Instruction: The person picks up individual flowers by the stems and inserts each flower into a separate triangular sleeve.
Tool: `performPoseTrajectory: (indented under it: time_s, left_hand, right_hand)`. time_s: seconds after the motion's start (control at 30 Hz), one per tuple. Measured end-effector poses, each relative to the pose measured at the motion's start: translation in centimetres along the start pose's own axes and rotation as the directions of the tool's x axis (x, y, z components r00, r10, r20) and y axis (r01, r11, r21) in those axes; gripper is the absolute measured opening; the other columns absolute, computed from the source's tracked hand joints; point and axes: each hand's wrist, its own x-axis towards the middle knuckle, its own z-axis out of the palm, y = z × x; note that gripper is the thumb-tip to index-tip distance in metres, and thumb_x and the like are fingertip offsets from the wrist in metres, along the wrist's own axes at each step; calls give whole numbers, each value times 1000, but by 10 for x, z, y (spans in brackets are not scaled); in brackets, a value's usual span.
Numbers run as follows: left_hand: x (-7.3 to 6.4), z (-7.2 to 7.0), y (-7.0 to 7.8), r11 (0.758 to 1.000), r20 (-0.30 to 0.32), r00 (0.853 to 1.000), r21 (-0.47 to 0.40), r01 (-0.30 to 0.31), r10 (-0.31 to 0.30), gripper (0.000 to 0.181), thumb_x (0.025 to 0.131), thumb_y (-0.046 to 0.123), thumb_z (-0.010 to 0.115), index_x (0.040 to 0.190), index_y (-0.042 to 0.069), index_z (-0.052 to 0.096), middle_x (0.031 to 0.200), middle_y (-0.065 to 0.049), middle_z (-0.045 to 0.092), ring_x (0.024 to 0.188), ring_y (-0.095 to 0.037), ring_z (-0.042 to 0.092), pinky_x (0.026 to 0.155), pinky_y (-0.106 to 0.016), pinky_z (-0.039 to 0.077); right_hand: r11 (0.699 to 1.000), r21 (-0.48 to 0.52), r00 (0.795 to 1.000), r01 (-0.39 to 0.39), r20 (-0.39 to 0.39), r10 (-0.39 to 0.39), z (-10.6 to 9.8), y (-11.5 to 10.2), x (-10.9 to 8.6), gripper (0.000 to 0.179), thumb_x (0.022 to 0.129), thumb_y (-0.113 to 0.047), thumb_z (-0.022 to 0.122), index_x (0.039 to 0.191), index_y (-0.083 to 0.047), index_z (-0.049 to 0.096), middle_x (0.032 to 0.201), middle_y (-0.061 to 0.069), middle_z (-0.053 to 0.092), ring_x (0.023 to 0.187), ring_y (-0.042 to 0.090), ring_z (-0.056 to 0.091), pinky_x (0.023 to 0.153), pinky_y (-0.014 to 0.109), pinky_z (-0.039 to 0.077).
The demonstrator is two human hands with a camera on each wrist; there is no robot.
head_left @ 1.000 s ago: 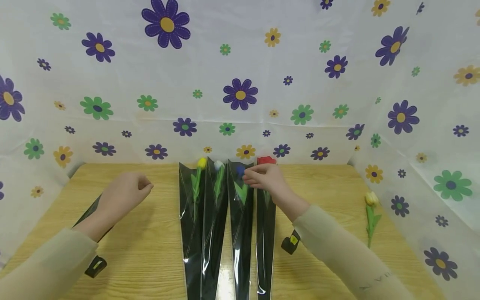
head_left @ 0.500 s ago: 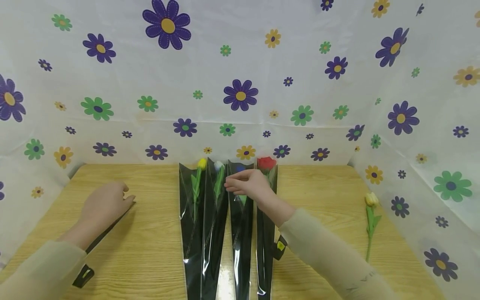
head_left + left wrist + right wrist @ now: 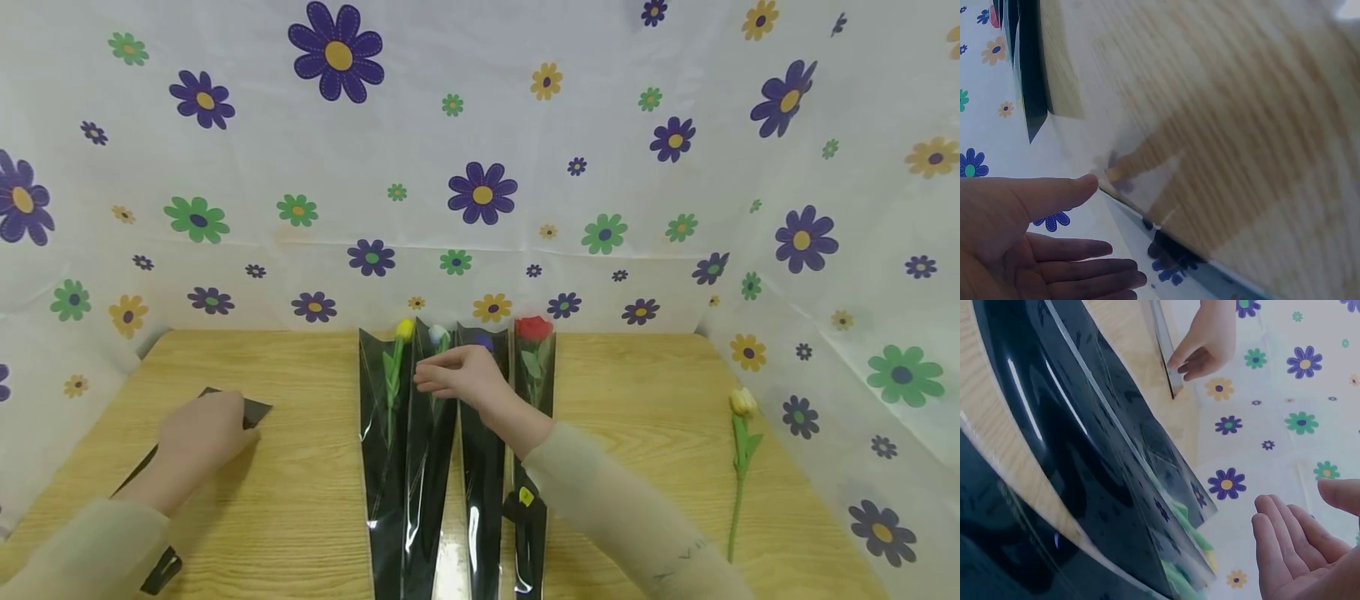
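At the left, my left hand (image 3: 201, 437) is over a flat black bouquet sleeve (image 3: 257, 412) lying on the table. The left wrist view has the thumb (image 3: 1063, 192) right at the sleeve's edge, with the other fingers extended below and apart from the thumb. My right hand (image 3: 467, 379) hovers over the wrapped flowers in the middle, fingers extended, holding nothing. Under it lie a sleeve with a white tulip (image 3: 439, 335) and one with a blue flower (image 3: 483, 341), both partly hidden. Beside them are sleeves with a yellow tulip (image 3: 405, 329) and a red rose (image 3: 534, 327).
A loose pale yellow tulip (image 3: 742, 403) with a green stem lies on the wooden table (image 3: 637, 392) at the right. A white cloth (image 3: 405, 142) printed with flowers stands behind and at both sides.
My left hand has moved down and left to the black sleeve, whose top end now shows past the fingers. My right hand has moved left, from the red rose side toward the white tulip.
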Motion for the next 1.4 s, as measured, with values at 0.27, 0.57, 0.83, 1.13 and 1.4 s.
performPoseTrajectory:
  time_s: [0.27, 0.57, 0.83, 1.13, 1.4]
  left_hand:
    - [-3, 6, 0, 1000, -6, 1000, 2, 6, -6, 28, 95, 15, 77, 75, 3, 62, 68, -7, 59, 62, -21, 50, 53, -36, 43]
    - [-3, 17, 5, 998, -128, 990, 27, -51, 54, 27, 92, -3, 60, 68, 7, 52, 65, -7, 58, 59, -22, 51, 49, -38, 43]
    - [-3, 20, 24, 996, -207, 976, 70, -60, 74, 34, 99, -2, 54, 66, 7, 56, 63, -10, 62, 56, -23, 53, 45, -43, 46]
    - [1, 5, 46, 997, -344, 936, 29, -74, 79, 45, 101, 7, 60, 57, 11, 49, 54, -4, 48, 52, -20, 42, 40, -36, 36]
    - [4, -13, 77, 985, -463, 870, 53, -164, 170, 44, 97, 8, 64, 58, 14, 46, 52, -2, 45, 48, -18, 38, 42, -30, 30]
  right_hand:
    - [999, 24, 999, -25, 24, 24, 20, 11, 6, 31, 105, -17, 69, 127, 4, 74, 120, 22, 78, 111, 32, 79, 95, 36, 65]
    - [998, 54, 998, -42, 39, 40, 35, 22, 9, 31, 102, -17, 72, 125, 3, 75, 116, 22, 80, 109, 33, 79, 94, 38, 65]
    - [996, 58, 997, -63, 48, 60, 42, 27, 9, 30, 102, -18, 73, 123, 4, 75, 115, 21, 80, 107, 32, 80, 91, 35, 66]
    - [993, 83, 996, -81, 53, 77, 41, 32, 10, 31, 102, -17, 72, 124, 4, 76, 114, 22, 80, 108, 32, 80, 92, 35, 66]
    - [983, 143, 990, -118, 89, 106, 42, 32, 9, 32, 102, -18, 72, 124, 6, 75, 115, 23, 79, 109, 32, 79, 93, 36, 66]
